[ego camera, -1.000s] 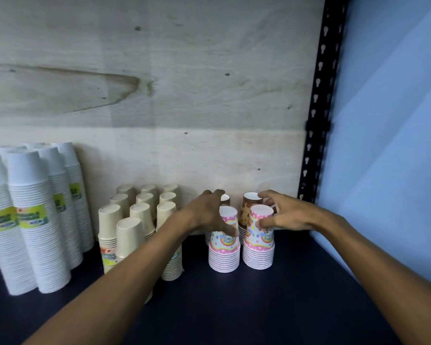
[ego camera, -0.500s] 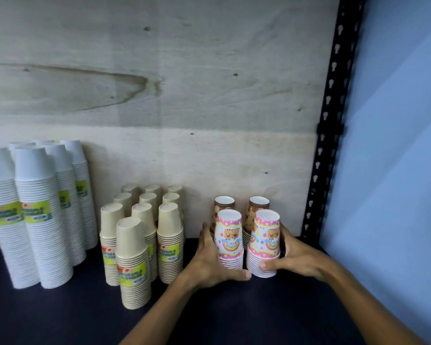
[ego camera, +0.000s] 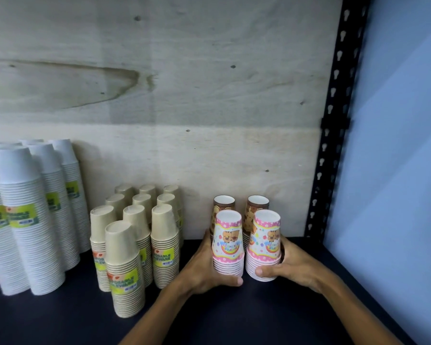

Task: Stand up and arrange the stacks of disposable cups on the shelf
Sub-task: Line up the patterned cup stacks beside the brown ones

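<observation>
Two short stacks of pink party cups stand upside down on the dark shelf (ego camera: 296, 317). My left hand (ego camera: 204, 267) wraps the left pink stack (ego camera: 228, 241) from its left side, thumb across the front of its base. The right pink stack (ego camera: 265, 241) is cupped from the right by my right hand (ego camera: 290, 265), thumb at its base. Both stacks stand almost touching. Directly behind them are two brown patterned stacks (ego camera: 224, 204) (ego camera: 256, 204), mostly hidden.
Several beige cup stacks (ego camera: 125, 262) with green labels stand left of my left hand. Tall white cup stacks (ego camera: 25, 215) fill the far left. A plywood back panel (ego camera: 184, 95) and a black perforated upright (ego camera: 334, 120) bound the shelf; a blue wall is at right.
My hands dropped from the tops of the pink stacks to their bases and now hold them from the sides. The two stacks stand closer together and slightly nearer.
</observation>
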Available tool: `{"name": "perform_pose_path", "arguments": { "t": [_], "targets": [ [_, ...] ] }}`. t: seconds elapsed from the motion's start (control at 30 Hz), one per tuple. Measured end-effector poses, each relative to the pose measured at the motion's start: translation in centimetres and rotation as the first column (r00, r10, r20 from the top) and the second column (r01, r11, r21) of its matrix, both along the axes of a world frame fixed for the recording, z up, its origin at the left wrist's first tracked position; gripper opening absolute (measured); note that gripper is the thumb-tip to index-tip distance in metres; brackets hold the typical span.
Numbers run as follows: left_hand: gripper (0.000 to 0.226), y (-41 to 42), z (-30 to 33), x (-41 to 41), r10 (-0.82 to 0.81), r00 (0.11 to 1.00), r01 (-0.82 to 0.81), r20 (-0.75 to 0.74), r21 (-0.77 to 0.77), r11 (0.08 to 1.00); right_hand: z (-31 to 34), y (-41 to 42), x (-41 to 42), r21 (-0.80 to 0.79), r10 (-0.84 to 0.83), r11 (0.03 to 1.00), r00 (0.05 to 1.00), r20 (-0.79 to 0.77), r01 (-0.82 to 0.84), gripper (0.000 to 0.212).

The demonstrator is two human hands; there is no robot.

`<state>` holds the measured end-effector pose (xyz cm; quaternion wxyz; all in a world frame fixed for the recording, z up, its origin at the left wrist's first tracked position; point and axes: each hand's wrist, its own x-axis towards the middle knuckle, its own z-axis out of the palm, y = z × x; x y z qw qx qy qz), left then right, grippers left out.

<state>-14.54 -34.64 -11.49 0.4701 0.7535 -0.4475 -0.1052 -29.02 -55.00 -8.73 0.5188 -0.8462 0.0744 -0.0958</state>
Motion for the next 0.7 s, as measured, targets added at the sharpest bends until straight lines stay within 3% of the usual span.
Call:
{"name": "perform_pose_path", "arguments": {
  "t": [0.2, 0.37, 0.53, 0.7],
  "targets": [
    [0.127, -0.03, -0.66, 0.56, 0.032, 0.999, -0.032, 0.042, 0.007, 0.999, 0.06, 0.60, 0.13, 0.012, -0.005, 1.000, 1.000, 0.016, 0.005, 0.089],
    [0.158, 0.26, -0.56, 0.23, 0.003, 0.998, -0.003, -0.060, 0.006, 1.000, 0.12, 0.68, -0.07, 0.030, 0.020, 0.999, 0.999, 0.033, -0.021, 0.094],
    [0.133, 0.28, -0.32, 0.25, -0.067, 0.996, 0.065, -0.051, -0.045, 0.997, 0.29, 0.44, -0.21, 0.053, 0.022, 0.998, 1.000, -0.019, -0.021, 0.090],
    [0.132, 0.09, -0.37, 0.16, -0.087, 0.995, 0.083, -0.039, -0.084, 0.993, 0.37, 0.33, -0.11, 0.065, 0.006, 0.998, 0.999, -0.034, -0.004, 0.089]
  ]
}}
